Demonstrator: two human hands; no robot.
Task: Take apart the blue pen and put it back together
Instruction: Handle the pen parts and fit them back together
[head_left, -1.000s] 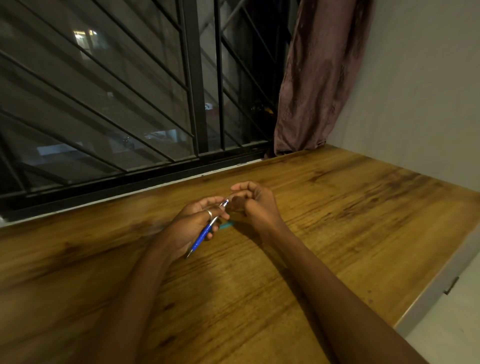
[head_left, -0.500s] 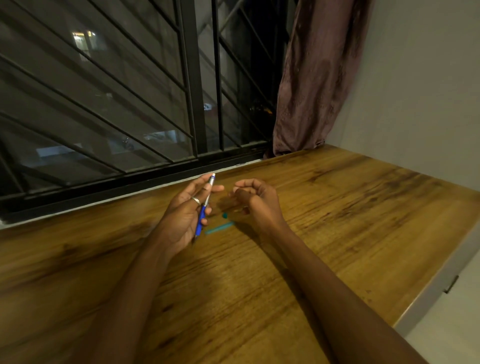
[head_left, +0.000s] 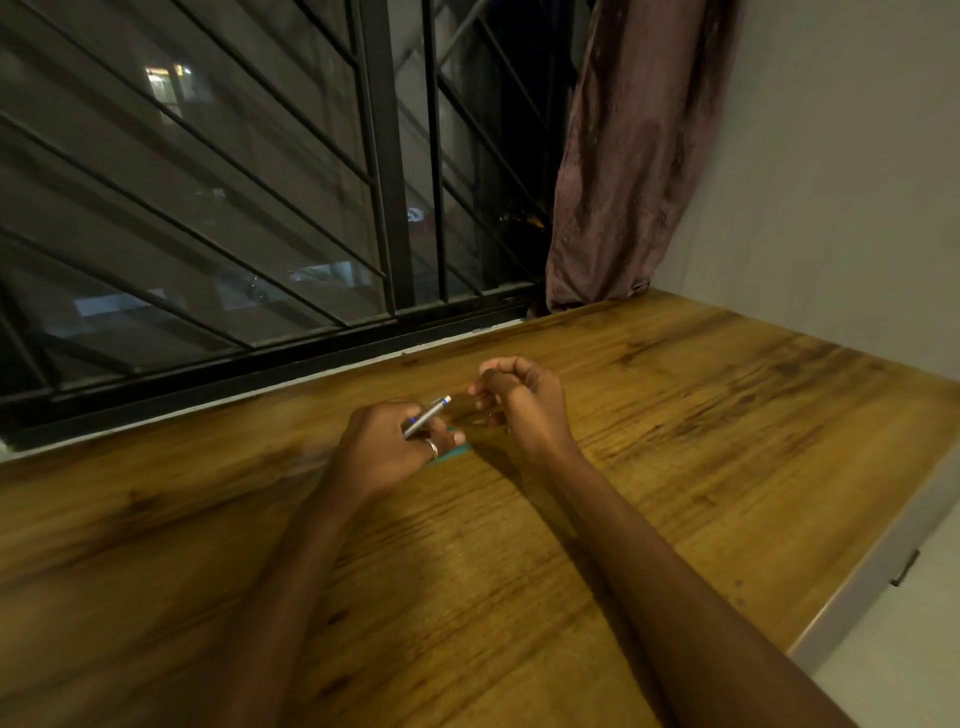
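Observation:
My left hand (head_left: 384, 447) grips the blue pen (head_left: 427, 414), whose silver end points up and right toward my right hand. A ring sits on one left finger. My right hand (head_left: 524, 400) hovers a short way to the right with its fingers curled shut; whether it pinches a small pen part I cannot tell. A thin teal piece (head_left: 453, 455) lies on the wooden table (head_left: 675, 441), partly hidden under my left fingers.
A barred window (head_left: 260, 208) runs along the table's far edge. A mauve curtain (head_left: 634, 156) hangs at the back right corner beside a pale wall (head_left: 841, 182). The table's right edge drops off at lower right.
My left hand has turned palm down and closed around the pen, swinging its tip from upright to pointing right. The right hand has barely moved.

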